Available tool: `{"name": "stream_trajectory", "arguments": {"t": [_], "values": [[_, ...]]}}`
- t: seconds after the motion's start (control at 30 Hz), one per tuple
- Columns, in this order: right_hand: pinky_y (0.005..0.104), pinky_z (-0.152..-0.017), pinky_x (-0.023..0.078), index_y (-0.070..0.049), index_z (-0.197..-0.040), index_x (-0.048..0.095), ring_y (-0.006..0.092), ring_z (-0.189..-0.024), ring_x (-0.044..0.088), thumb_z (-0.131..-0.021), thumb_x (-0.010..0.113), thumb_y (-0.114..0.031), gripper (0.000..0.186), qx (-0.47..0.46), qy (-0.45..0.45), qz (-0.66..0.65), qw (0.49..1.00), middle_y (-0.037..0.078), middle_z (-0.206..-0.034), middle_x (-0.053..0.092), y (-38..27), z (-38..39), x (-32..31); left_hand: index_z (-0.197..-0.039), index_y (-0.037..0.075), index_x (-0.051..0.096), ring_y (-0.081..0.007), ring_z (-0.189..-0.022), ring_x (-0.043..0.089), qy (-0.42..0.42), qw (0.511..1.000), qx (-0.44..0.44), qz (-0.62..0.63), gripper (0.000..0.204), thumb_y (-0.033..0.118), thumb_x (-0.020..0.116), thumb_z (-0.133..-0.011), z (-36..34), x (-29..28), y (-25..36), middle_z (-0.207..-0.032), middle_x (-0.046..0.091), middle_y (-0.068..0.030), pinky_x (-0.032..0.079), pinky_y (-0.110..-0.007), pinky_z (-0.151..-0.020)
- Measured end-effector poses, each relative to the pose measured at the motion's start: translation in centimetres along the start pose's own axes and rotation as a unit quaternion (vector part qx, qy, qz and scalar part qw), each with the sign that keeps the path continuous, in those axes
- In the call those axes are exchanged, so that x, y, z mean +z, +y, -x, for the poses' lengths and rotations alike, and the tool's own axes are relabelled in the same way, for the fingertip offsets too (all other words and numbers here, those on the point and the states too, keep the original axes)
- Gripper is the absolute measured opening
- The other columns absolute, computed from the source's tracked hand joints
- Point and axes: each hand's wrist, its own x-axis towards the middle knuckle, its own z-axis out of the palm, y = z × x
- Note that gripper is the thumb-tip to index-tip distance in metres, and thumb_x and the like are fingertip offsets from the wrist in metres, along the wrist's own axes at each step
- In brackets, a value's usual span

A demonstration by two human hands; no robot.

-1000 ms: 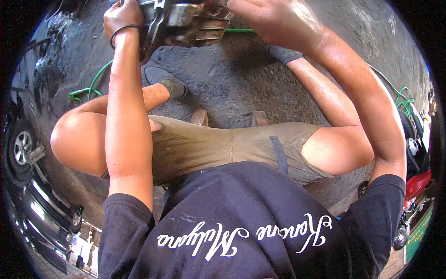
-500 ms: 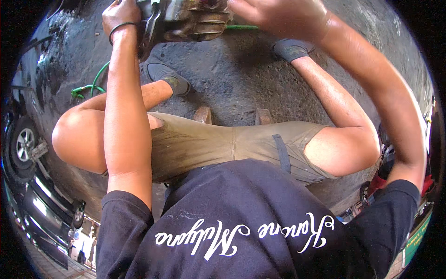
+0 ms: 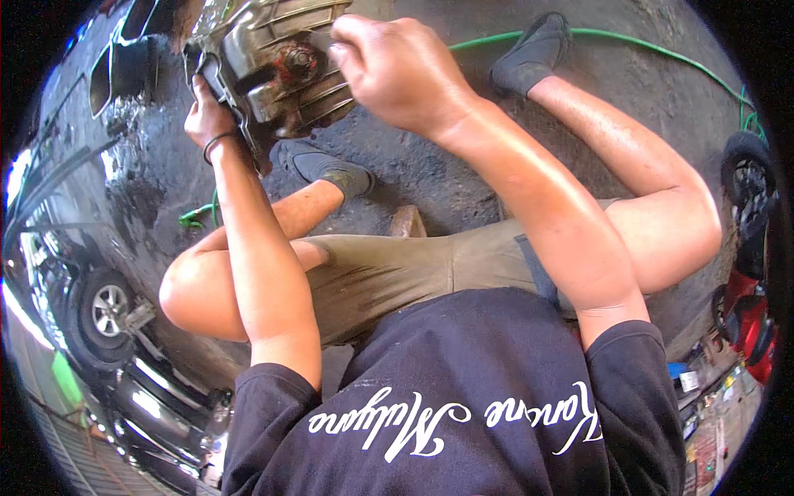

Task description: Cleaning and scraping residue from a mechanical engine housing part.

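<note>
Housing (image 3: 277, 70) between left grip (image 3: 207, 117) and right grip (image 3: 399, 73)

looking steeply down from the head through a wide fisheye lens, sitting close above the shirt (image 3: 480, 355), facing past the shorts (image 3: 397, 269) toward left hand (image 3: 205, 120), right hand (image 3: 399, 76) and floor (image 3: 447, 169).
</note>
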Motion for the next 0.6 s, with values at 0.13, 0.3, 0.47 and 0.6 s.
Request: {"name": "stream_trajectory", "arguments": {"t": [0.13, 0.3, 0.47, 0.6], "values": [[0.0524, -0.070, 0.053, -0.007, -0.089, 0.066, 0.0421, -0.075, 0.067, -0.078, 0.059, -0.015, 0.015, -0.034, -0.009, 0.067, 0.997, 0.023, -0.076, 0.067, -0.3, -0.2, 0.5, -0.092, -0.006, 0.072, -0.0337, -0.082, 0.068, -0.009, 0.996, -0.020, -0.089, 0.083, 0.073, 0.050, -0.086, 0.4, 0.1, 0.7, -0.084, 0.071, -0.0222, 0.048, -0.043, -0.081], [0.0498, -0.070, 0.055, -0.005, -0.089, 0.068, 0.0407, -0.077, 0.068, -0.075, 0.060, -0.012, 0.018, 0.016, -0.037, 0.030, 0.999, 0.022, -0.077, 0.068, -0.9, 1.7, 0.6, -0.080, -0.008, 0.071, -0.0172, -0.061, 0.055, 0.002, 0.998, 0.050, -0.036, 0.063, 0.054, 0.064, -0.090, 0.6, -0.1, -0.5, -0.069, 0.069, -0.0102, 0.046, -0.038, -0.063], [0.0515, -0.063, 0.050, -0.002, -0.086, 0.061, 0.0448, -0.072, 0.062, -0.088, 0.057, -0.016, 0.014, 0.010, -0.072, 0.023, 0.997, 0.024, -0.071, 0.062, -1.6, 2.4, -0.8, -0.082, -0.006, 0.072, -0.0134, -0.061, 0.053, 0.012, 0.999, 0.000, 0.039, 0.056, 0.049, 0.064, -0.092, 1.7, -0.8, 0.7, -0.069, 0.068, -0.0069, 0.045, -0.034, -0.060], [0.0520, -0.063, 0.050, -0.002, -0.085, 0.060, 0.0447, -0.072, 0.063, -0.088, 0.057, -0.017, 0.015, 0.006, -0.045, 0.034, 0.998, 0.025, -0.070, 0.062, -1.9, 1.7, -1.6, -0.081, -0.006, 0.072, -0.0133, -0.061, 0.052, -0.003, 0.997, 0.013, 0.077, 0.057, 0.049, 0.064, -0.092, 2.1, -1.0, 0.8, -0.068, 0.067, -0.0063, 0.044, -0.034, -0.060]]}}
